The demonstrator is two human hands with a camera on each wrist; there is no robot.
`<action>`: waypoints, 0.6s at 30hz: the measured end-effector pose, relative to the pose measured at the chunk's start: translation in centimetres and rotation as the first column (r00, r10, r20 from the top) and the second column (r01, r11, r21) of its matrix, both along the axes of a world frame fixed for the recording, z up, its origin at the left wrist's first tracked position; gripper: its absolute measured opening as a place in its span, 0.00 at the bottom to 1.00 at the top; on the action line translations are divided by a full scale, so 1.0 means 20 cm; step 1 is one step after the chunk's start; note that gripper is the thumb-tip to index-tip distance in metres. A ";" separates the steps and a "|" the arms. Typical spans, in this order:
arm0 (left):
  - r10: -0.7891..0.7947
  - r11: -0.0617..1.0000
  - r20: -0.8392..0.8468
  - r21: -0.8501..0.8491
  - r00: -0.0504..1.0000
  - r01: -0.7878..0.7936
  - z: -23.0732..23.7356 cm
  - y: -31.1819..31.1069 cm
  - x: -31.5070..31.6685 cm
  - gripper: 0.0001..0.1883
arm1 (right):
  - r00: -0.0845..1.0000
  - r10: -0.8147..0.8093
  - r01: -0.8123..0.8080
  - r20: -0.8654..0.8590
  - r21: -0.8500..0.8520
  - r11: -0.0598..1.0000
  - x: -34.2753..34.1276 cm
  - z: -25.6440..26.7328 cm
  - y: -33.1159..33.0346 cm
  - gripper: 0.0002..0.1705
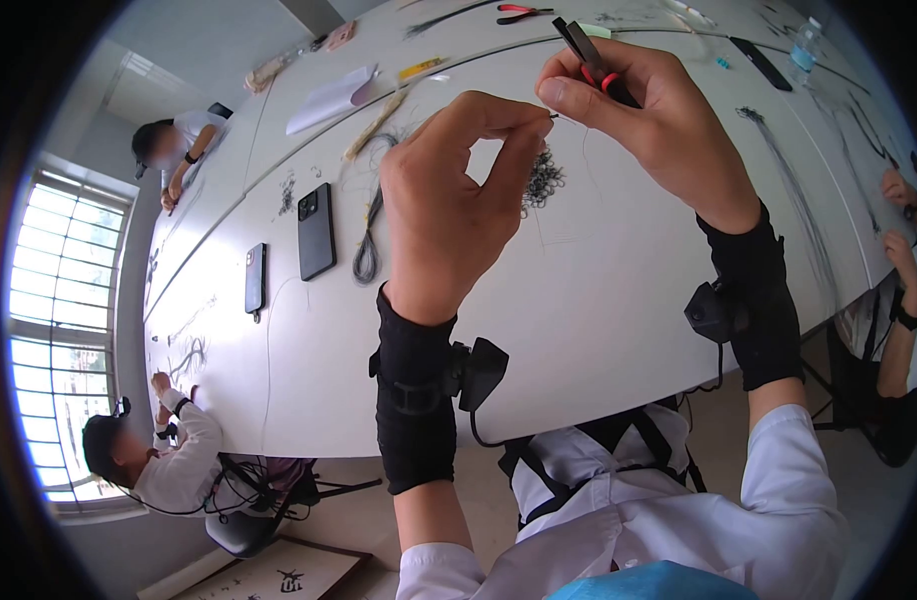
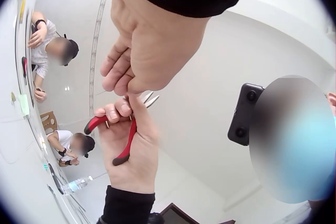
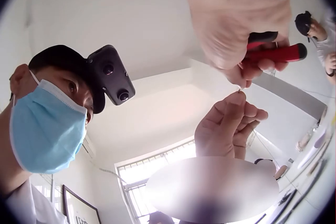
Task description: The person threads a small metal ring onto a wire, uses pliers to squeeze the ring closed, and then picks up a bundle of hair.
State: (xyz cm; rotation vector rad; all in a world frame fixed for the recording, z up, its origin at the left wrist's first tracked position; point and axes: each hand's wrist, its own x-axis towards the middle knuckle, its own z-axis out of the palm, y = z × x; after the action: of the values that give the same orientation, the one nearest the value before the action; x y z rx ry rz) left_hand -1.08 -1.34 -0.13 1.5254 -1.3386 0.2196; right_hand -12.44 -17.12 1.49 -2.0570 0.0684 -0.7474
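In the head view the left hand (image 1: 459, 190) pinches a tiny dark piece (image 1: 554, 117) between thumb and forefinger. Close to its right, the right hand (image 1: 669, 130) holds pliers (image 1: 594, 66) with red and black handles, jaws pointing up and away. The left wrist view has the left hand (image 2: 157, 45) above the right hand (image 2: 131, 150), whose fingers are curled round the pliers' red handle (image 2: 131, 142). From the right wrist, the fingertips of the left hand (image 3: 223, 124) and right hand (image 3: 236, 40) nearly meet; whether they touch I cannot tell.
Below the hands on the white table (image 1: 599, 330) lies a pile of dark wire pieces (image 1: 545, 185). To the left are a wire coil (image 1: 367, 258), a large phone (image 1: 317, 232) and a smaller phone (image 1: 256, 277). A bottle (image 1: 806, 50) stands far right. Other people sit around.
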 end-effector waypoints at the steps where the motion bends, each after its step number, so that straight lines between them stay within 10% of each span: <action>1: 0.007 1.000 -0.002 -0.009 1.000 -0.007 0.00 0.00 0.00 0.04 | 1.000 0.019 -0.019 0.012 0.029 0.999 0.02 -0.03 -0.02 0.14; 18: 0.153 0.933 0.016 -0.333 0.988 -0.139 -0.03 -0.05 0.07 0.06 | 0.992 0.126 -0.121 0.006 0.326 0.938 0.03 -0.04 0.12 0.20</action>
State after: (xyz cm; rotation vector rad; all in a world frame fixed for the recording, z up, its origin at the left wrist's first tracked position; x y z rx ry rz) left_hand 0.35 -2.24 -0.69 1.3385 -1.1524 0.5459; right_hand -11.88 -14.79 0.72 -1.7338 0.0656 -0.5982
